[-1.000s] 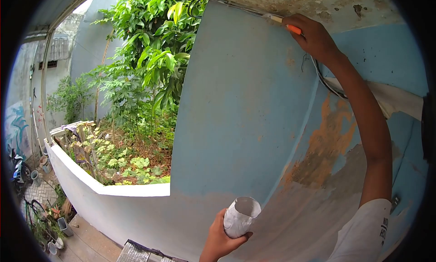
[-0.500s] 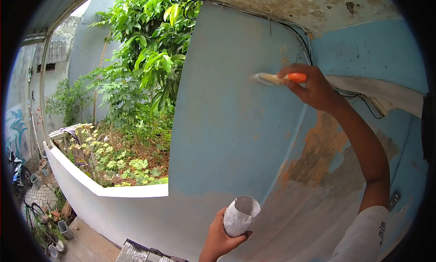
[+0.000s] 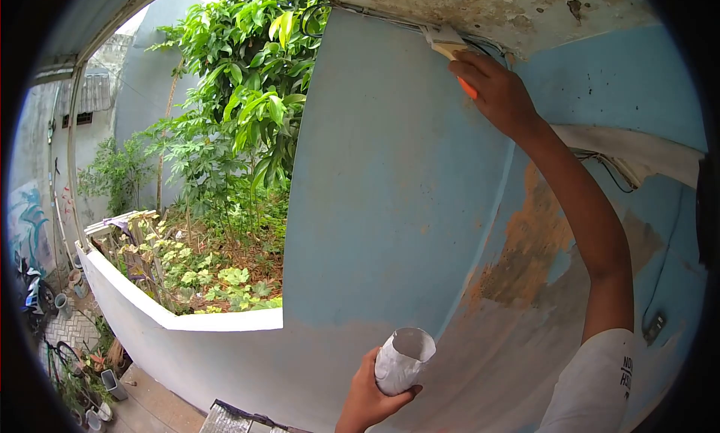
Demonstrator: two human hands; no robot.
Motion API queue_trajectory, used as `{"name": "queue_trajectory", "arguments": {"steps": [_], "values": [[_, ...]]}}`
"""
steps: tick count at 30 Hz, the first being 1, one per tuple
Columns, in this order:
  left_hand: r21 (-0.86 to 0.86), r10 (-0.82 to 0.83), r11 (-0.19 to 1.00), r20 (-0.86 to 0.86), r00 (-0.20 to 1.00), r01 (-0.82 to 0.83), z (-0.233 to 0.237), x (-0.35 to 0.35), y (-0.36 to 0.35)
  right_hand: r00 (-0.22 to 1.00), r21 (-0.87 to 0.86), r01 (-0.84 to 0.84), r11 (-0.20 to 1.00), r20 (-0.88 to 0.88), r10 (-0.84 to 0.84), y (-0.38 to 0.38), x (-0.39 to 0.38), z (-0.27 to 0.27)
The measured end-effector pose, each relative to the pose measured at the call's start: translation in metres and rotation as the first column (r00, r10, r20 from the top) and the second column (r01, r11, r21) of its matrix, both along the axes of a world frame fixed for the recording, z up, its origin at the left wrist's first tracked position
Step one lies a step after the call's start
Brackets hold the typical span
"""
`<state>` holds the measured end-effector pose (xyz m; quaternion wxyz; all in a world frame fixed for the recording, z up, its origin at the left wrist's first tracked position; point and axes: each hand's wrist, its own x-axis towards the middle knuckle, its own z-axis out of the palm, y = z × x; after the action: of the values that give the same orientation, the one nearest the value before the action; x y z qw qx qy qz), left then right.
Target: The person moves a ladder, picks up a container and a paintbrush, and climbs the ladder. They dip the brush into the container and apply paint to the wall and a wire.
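Observation:
My right hand is raised to the top of the blue wall, its fingers closed round a paintbrush with an orange handle end. The bristles are up by the cables under the stained ceiling and seem to touch the wall's upper edge. Low in the view, my left hand is wrapped around a white, paint-smeared cup. Its mouth tilts toward me; how much paint is inside I cannot make out.
Black cables run along the join of wall and ceiling. Bare brown plaster shows on the right wall. A low white ledge borders the garden plants at left. An electrical socket sits at far right.
My right hand has lifted the paintbrush from mid-wall up to the ceiling line, and the brush now points upward. My left hand and the cup have barely moved.

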<state>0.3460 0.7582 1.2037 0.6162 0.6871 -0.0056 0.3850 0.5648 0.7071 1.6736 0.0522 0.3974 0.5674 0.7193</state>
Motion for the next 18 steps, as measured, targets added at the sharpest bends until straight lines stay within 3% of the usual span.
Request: {"name": "queue_trajectory", "arguments": {"steps": [3, 7, 9, 13, 18], "values": [[0.002, 0.000, 1.000, 0.002, 1.000, 0.000, -0.003, 0.005, 0.000, 0.992, 0.021, 0.000, 1.000, -0.128, 0.002, -0.010, 0.007, -0.005], [-0.013, -0.017, 1.000, 0.022, 1.000, 0.018, -0.012, 0.008, 0.002, 0.987, -0.029, 0.005, 1.000, -0.162, -0.009, -0.013, 0.017, -0.012], [-0.001, -0.008, 1.000, 0.006, 1.000, 0.008, -0.010, 0.008, 0.002, 0.936, -0.099, -0.057, 0.993, -0.352, 0.018, -0.015, 0.008, -0.024], [-0.008, -0.011, 1.000, -0.045, 0.999, 0.011, -0.009, 0.007, 0.002, 0.927, -0.107, -0.114, 0.988, -0.370, 0.067, -0.017, 0.001, -0.018], [0.033, 0.019, 0.999, -0.038, 0.999, -0.018, -0.011, 0.010, 0.001, 0.961, -0.102, -0.134, 0.986, -0.256, 0.105, 0.011, 0.000, -0.005]]}}
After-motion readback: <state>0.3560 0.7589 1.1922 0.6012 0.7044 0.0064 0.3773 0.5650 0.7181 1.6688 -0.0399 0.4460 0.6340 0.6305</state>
